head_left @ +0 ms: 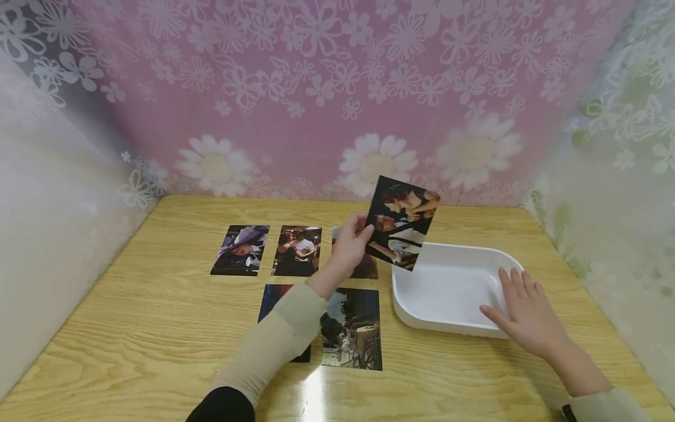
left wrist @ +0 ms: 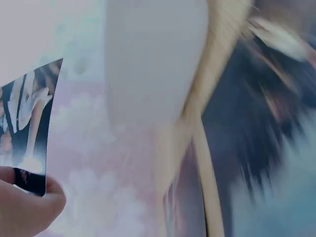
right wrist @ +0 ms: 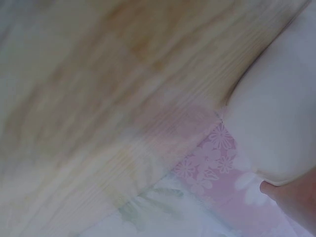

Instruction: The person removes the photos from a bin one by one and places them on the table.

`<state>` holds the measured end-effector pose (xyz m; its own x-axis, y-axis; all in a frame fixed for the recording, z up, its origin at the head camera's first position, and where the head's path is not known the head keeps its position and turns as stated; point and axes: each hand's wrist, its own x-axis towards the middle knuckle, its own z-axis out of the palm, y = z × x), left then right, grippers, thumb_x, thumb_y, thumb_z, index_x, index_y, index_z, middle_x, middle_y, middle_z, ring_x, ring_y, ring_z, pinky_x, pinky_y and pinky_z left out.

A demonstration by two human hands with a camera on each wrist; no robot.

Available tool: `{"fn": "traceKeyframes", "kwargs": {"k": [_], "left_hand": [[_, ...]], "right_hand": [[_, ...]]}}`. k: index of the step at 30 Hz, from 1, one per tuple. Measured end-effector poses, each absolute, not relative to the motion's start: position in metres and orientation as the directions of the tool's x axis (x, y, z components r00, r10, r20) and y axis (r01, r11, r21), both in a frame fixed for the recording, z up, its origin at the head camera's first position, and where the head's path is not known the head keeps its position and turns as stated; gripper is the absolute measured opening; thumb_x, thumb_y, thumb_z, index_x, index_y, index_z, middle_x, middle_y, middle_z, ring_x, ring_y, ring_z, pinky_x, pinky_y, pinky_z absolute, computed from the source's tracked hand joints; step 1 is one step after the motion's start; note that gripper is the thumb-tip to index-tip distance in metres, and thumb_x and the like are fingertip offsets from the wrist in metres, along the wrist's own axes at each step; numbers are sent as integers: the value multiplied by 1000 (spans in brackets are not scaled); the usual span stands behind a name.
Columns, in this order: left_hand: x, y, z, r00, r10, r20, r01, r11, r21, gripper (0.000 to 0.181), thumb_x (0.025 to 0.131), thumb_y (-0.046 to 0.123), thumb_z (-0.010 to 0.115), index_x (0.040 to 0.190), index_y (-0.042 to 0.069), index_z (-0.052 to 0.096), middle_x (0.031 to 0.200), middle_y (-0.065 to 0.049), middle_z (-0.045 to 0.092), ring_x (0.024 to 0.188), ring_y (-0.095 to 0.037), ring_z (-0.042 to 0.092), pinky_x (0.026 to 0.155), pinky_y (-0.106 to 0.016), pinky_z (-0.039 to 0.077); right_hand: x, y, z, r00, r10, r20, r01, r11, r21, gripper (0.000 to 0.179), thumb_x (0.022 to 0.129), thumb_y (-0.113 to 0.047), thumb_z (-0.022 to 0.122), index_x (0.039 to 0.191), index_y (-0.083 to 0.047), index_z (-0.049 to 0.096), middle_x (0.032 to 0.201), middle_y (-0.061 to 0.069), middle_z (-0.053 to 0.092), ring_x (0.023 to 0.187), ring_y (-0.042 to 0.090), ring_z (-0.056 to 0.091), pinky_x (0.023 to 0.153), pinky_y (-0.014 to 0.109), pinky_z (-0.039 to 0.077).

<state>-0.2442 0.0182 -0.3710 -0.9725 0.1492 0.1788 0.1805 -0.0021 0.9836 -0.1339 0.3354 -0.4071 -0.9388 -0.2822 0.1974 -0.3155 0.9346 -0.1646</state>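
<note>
My left hand (head_left: 348, 249) pinches a photo print (head_left: 403, 225) by its left edge, thumb on the picture side. The print shows two people against a dark background and is raised, tilted, over the left back corner of a white tray (head_left: 459, 252). In the left wrist view the same print (left wrist: 27, 118) stands above the thumb. My right hand (head_left: 532, 319) lies with spread fingers over the tray's right front side. From the right wrist view, a fingertip (right wrist: 269, 188) shows at the rim of the tray (right wrist: 281, 108).
Left of the tray, photos lie in two rows on the wooden table (head_left: 132, 316). Behind are a hat picture (head_left: 241, 251), a couple (head_left: 297, 251) and a partly covered photo (head_left: 366, 268). In front, my left arm overlaps a dark blue photo (head_left: 270, 298) beside a street scene (head_left: 358, 331). Flowered cloth (head_left: 316, 117) surrounds the table.
</note>
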Motion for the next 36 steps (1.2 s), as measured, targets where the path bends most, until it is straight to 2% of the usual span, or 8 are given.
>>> {"fn": "traceKeyframes", "kwargs": {"k": [3, 10, 19, 29, 33, 36], "left_hand": [[-234, -25, -366, -982, 159, 100, 107, 37, 994, 21, 92, 2, 44, 112, -2, 48, 100, -13, 52, 92, -23, 51, 77, -32, 42], [-198, -126, -367, -983, 179, -41, -12, 162, 987, 19, 89, -2, 46, 108, -6, 46, 92, -13, 51, 73, -15, 52, 60, -28, 46], [-149, -227, -383, -970, 142, -197, -134, 361, 923, 21, 87, 3, 52, 102, -10, 44, 83, -8, 48, 68, -15, 49, 56, -31, 46], [-133, -274, -400, -950, 96, -297, -212, 500, 840, 19, 82, 0, 55, 95, -12, 46, 76, -7, 47, 63, -16, 48, 54, -32, 47], [-133, -280, -404, -959, 77, -274, -176, 593, 786, 16, 78, -1, 58, 87, -10, 49, 71, -5, 47, 60, -15, 47, 51, -29, 44], [-134, -282, -407, -971, 70, -231, -114, 711, 694, 17, 75, 2, 63, 79, -7, 50, 65, -4, 47, 56, -15, 44, 48, -28, 39]], "right_hand": [[-135, 335, -408, -937, -286, 203, -320, 933, -163, 83, 87, -41, 50, 136, 11, 8, 132, 41, 12, 125, 49, -2, 99, 54, -5], [-132, 336, -407, -941, -276, 195, -310, 936, -169, 82, 88, -40, 49, 136, 11, 7, 132, 41, 12, 125, 48, -3, 99, 53, -7], [-134, 335, -406, -940, -279, 194, -313, 934, -171, 82, 88, -40, 49, 136, 11, 7, 131, 42, 11, 124, 49, -2, 99, 51, -8], [-134, 339, -409, -944, -274, 184, -306, 936, -174, 81, 89, -40, 48, 137, 11, 5, 132, 42, 9, 125, 48, -6, 98, 51, -11], [-135, 339, -410, -945, -276, 179, -306, 936, -173, 82, 89, -40, 48, 137, 10, 5, 132, 41, 8, 125, 47, -6, 98, 51, -11], [-135, 338, -409, -945, -277, 175, -307, 936, -173, 82, 89, -41, 48, 137, 10, 5, 133, 41, 7, 125, 47, -7, 98, 51, -11]]}}
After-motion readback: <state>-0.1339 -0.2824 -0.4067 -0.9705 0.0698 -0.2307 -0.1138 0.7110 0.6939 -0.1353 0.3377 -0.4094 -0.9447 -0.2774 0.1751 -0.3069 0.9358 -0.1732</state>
